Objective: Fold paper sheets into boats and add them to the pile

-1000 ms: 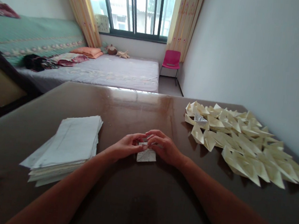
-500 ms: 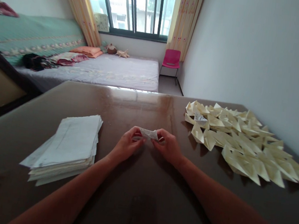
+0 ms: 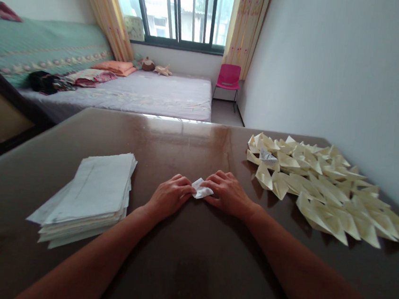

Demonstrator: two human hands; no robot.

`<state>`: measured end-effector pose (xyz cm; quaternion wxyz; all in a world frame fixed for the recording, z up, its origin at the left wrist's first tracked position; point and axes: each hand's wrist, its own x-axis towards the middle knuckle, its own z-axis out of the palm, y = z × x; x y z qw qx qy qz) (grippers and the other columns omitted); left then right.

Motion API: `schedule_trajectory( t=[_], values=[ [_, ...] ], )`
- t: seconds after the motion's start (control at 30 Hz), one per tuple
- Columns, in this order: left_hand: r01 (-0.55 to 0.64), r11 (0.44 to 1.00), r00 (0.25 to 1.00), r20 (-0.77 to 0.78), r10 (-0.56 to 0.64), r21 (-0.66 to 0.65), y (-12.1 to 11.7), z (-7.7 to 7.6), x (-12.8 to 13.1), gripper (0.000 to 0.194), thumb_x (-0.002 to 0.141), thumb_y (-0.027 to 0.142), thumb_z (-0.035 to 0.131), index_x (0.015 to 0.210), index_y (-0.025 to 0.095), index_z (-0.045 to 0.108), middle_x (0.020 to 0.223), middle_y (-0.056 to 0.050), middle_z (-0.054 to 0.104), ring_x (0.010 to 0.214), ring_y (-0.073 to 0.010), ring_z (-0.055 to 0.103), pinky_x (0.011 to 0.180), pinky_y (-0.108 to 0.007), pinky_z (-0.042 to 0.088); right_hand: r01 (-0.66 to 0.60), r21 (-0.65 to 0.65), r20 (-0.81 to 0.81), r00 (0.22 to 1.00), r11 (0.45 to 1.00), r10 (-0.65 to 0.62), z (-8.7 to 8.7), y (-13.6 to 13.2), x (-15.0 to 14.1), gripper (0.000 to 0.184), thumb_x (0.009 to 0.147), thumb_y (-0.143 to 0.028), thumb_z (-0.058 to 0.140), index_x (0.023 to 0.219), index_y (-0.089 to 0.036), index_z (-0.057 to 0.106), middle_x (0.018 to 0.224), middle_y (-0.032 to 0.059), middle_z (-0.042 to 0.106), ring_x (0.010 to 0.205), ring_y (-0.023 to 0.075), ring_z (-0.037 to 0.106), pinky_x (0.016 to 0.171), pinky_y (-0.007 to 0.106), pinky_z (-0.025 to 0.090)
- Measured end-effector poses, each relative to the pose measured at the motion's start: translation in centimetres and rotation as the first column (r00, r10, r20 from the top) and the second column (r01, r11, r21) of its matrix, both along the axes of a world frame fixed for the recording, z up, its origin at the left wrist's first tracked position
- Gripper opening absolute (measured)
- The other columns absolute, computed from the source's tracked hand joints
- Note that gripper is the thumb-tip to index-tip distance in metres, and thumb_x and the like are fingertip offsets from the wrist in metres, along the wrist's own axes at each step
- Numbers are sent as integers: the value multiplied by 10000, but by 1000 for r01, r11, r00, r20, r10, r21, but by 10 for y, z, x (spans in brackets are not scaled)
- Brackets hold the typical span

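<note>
- Folded paper (image 3: 200, 188): a small, pale, angular piece with faint grey marks, between the two hands near the middle of the tabletop (image 3: 187, 262); we cannot tell whether it rests on the surface
- Left hand (image 3: 170, 195): fingertips and thumb close together, clamped on the left corner of the piece
- Right hand (image 3: 228, 193): bent fingers laid over the right part, thumb at the near edge; we see contact, but cannot tell whether the hand clamps the sheet
- Tabletop: dark brown, smooth and glossy, with window light mirrored along its far edge
- Paper stack (image 3: 96, 186): to the left, we note flat white sheets over yellowish ones, their edges uneven and partly fanned
- Cream paper shapes (image 3: 336, 206): to the right, we find many pointed, boat-like folds with crisp creases, crowded in rows
- Printed paper shape (image 3: 267, 156): a greyish-white fold among the cream ones, its surface speckled with dark marks
</note>
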<state>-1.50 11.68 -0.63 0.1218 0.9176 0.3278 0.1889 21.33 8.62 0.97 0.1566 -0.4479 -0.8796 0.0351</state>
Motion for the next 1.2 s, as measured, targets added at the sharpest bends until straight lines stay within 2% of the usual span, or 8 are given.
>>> schedule_trajectory(
  t=[0.13, 0.27, 0.4, 0.7, 0.83, 0.93, 1.1, 1.2],
  values=[
    [-30, 999, 1000, 5, 30, -24, 2, 1, 1, 229, 926, 309, 475, 949, 262, 698, 953, -24, 665, 926, -173, 562, 803, -278, 473, 8, -128, -141, 990, 992, -26, -8, 4, 2, 176, 906, -340, 547, 947, -246, 690, 930, 31, 677, 923, 174, 547, 790, 294, 377],
    [-135, 985, 987, 69, 143, -110, 7, -3, 3, 243, 927, 313, 458, 1021, 244, 671, 975, -21, 684, 939, -176, 585, 845, -294, 473, 98, -234, -295, 941, 967, -167, -19, 9, 2, 179, 913, -304, 525, 948, -222, 680, 920, 34, 693, 876, 159, 589, 771, 265, 421],
    [-244, 958, 963, 76, 257, -147, 9, -5, 7, 292, 918, 315, 459, 1158, 247, 611, 953, -25, 684, 886, -183, 610, 815, -306, 483, 240, -274, -315, 893, 931, -322, -24, 8, -3, 157, 894, -290, 532, 999, -199, 605, 885, 34, 688, 804, 155, 617, 732, 259, 433],
    [-255, 964, 967, 7, 256, -77, 7, -5, 12, 302, 916, 317, 454, 1181, 268, 590, 920, -21, 660, 875, -190, 593, 789, -300, 473, 324, -212, -131, 925, 922, -356, -10, 0, -12, 117, 919, -267, 472, 928, -210, 574, 894, 31, 663, 821, 145, 600, 706, 242, 379],
    [-270, 962, 961, -70, 267, -34, 4, -3, 14, 317, 936, 323, 424, 1215, 300, 573, 999, -32, 638, 950, -204, 575, 787, -302, 471, 349, -202, -75, 926, 915, -370, -7, -1, -14, 144, 936, -276, 444, 983, -225, 571, 934, 30, 665, 869, 156, 601, 720, 254, 367],
    [-271, 962, 953, -134, 273, 29, 2, -2, 15, 336, 953, 331, 399, 1254, 337, 548, 982, -30, 601, 966, -193, 556, 742, -266, 464, 348, -190, -43, 931, 918, -362, -5, -3, -15, 177, 952, -281, 414, 1029, -246, 570, 953, 22, 660, 888, 160, 598, 725, 261, 366],
    [-146, 985, 966, -200, 162, 90, -2, 0, 12, 381, 938, 257, 454, 1252, 463, 518, 1045, 7, 564, 960, -171, 511, 648, -215, 440, 351, -111, 117, 934, 930, -338, 3, -6, -19, 217, 969, -303, 399, 1004, -254, 607, 972, 41, 633, 906, 177, 585, 732, 281, 382],
    [-68, 991, 970, -223, 94, 119, -4, 2, 11, 431, 928, 201, 463, 1280, 448, 490, 1099, 15, 574, 1008, -175, 482, 691, -217, 459, 319, -43, 253, 920, 947, -299, 9, -11, -23, 187, 947, -245, 441, 951, -215, 625, 1005, 75, 617, 934, 201, 570, 725, 297, 392]
  ],
)
